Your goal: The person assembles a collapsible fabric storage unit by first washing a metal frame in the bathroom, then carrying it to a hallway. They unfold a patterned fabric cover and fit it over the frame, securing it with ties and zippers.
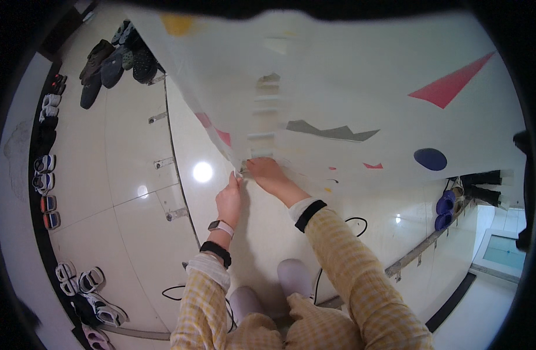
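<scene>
A large white sheet (pixel 350 76) printed with red, grey, blue and yellow shapes hangs in front of me. Several short pale tape-like strips (pixel 264 112) run down it in a column. At its lower left corner my left hand (pixel 229 198) has thumb and fingers pinched together on the edge. My right hand (pixel 269 175) is closed beside it, fingertips at the sheet's lower edge just under the lowest strip. The fingertips of both hands nearly meet, and whether anything small lies between them is hidden.
Shoes (pixel 45 172) line the left wall, with dark clogs (pixel 112 69) at the upper left and sandals (pixel 93 294) at the lower left. Purple clogs (pixel 445 204) stand at right. A black cable (pixel 357 220) curls across the tiled floor (pixel 128 233) near my feet.
</scene>
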{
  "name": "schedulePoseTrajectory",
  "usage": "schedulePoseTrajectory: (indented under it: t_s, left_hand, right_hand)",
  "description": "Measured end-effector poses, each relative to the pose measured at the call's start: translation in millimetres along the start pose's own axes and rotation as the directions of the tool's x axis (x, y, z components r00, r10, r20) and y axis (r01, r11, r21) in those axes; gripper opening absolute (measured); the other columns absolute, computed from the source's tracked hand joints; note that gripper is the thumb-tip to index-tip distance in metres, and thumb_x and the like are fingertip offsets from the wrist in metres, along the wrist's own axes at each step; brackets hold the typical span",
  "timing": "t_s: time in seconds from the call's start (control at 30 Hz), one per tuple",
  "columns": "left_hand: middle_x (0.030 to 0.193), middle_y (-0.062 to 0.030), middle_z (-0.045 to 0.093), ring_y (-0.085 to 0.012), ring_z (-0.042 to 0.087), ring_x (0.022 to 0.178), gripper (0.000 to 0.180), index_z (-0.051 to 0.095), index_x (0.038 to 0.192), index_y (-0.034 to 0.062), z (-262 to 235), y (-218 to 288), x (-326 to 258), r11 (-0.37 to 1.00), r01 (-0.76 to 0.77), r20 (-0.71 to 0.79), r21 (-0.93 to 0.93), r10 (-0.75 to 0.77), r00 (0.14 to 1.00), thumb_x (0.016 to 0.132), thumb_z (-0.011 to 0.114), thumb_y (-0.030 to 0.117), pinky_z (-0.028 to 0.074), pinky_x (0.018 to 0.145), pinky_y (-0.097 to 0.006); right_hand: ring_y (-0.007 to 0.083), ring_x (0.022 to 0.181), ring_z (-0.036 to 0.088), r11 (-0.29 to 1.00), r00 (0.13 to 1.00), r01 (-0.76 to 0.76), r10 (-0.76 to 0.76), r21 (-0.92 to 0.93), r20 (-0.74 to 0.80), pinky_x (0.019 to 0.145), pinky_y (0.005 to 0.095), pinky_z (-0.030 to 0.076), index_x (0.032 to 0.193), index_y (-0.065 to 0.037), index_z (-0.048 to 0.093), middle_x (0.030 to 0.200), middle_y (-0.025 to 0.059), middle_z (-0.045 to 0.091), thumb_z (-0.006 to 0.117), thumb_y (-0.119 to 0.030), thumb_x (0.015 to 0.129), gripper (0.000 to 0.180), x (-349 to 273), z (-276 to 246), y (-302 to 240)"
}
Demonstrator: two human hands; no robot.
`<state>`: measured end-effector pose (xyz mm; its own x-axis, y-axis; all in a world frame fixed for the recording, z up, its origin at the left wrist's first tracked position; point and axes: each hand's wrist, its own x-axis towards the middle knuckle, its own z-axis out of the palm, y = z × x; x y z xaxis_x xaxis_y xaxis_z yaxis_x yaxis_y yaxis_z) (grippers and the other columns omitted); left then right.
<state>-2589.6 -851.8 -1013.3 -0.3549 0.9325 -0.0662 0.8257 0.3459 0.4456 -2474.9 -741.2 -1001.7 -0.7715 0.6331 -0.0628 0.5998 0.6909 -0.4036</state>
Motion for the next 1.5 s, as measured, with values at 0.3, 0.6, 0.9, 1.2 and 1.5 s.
schedulePoseTrajectory:
  t_s: [0.3, 0.6, 0.9, 1.2, 1.5]
  left_hand:
    - [0.069, -0.0138, 0.064, -0.0324, 0.064, 0.064, 0.015, 0.055, 0.093, 0.0027, 1.5, 4.1, 13.0, 0.978, -0.118, 0.141, 0.175, 0.094, 0.986, 0.084, 0.046, 0.011, 0.049, 0.056, -0.044]
    - [0.080, -0.0092, 0.064, -0.0227, 0.058, 0.066, 0.026, 0.067, 0.082, 0.0055, 12.7, 2.9, 12.3, 0.978, 0.127, 0.103, -0.163, -0.112, 0.988, 0.087, 0.054, 0.028, 0.045, 0.059, -0.033]
    - [0.088, -0.0056, 0.062, -0.0126, 0.057, 0.080, 0.028, 0.058, 0.106, -0.0018, 17.5, 5.9, -5.9, -0.025, 0.439, 0.439, -0.898, -0.133, 0.889, 0.096, 0.048, 0.022, 0.047, 0.071, -0.025]
    - [0.092, -0.0101, 0.062, -0.0166, 0.061, 0.079, 0.018, 0.052, 0.106, 0.0015, 6.5, 13.9, -4.2, -0.059, 0.425, 0.425, -0.903, -0.251, 0.870, 0.092, 0.053, 0.013, 0.051, 0.071, -0.027]
    - [0.077, 0.0044, 0.057, -0.0036, 0.040, 0.056, 0.018, 0.065, 0.094, 0.0063, -4.9, 2.7, -0.5, 0.379, 0.473, 0.447, -0.795, -0.161, 0.880, 0.091, 0.057, 0.022, 0.029, 0.050, -0.018]
  right_hand:
    - [0.0329, 0.092, 0.059, 0.976, 0.989, 0.144, -0.145, -0.164, 0.008, 0.077, 0.0410, 0.050, 0.090, -0.002, 0.056, 0.094, 0.0142, 0.058, 0.049, -0.011, 0.083, 0.013, -24.4, -4.8, -7.0]
    - [0.0264, 0.071, 0.064, 0.922, 0.925, -0.234, 0.309, 0.309, -0.223, 0.060, 0.0354, 0.053, 0.086, 0.001, 0.054, 0.084, 0.0151, 0.061, 0.058, -0.010, 0.081, 0.013, -47.7, 28.3, -36.6]
    - [0.0159, 0.062, 0.061, -0.172, 0.587, -0.529, 0.633, 0.831, 0.505, 0.054, 0.0278, 0.053, 0.115, 0.004, 0.042, 0.081, 0.0149, 0.061, 0.066, -0.007, 0.081, 0.043, -54.3, 25.6, -45.7]
    - [0.0114, 0.058, 0.057, -0.118, 0.828, -0.411, 0.367, 0.904, 0.424, 0.053, 0.0257, 0.050, 0.092, 0.002, 0.060, 0.080, 0.0078, 0.062, 0.069, -0.010, 0.078, 0.020, -60.2, 37.1, -29.1]
    - [0.0325, 0.084, 0.057, 0.848, 0.923, -0.207, 0.334, 0.487, -0.189, 0.075, 0.0393, 0.048, 0.091, -0.005, 0.064, 0.088, 0.0135, 0.060, 0.059, -0.019, 0.082, 0.017, -63.9, 19.3, -27.9]
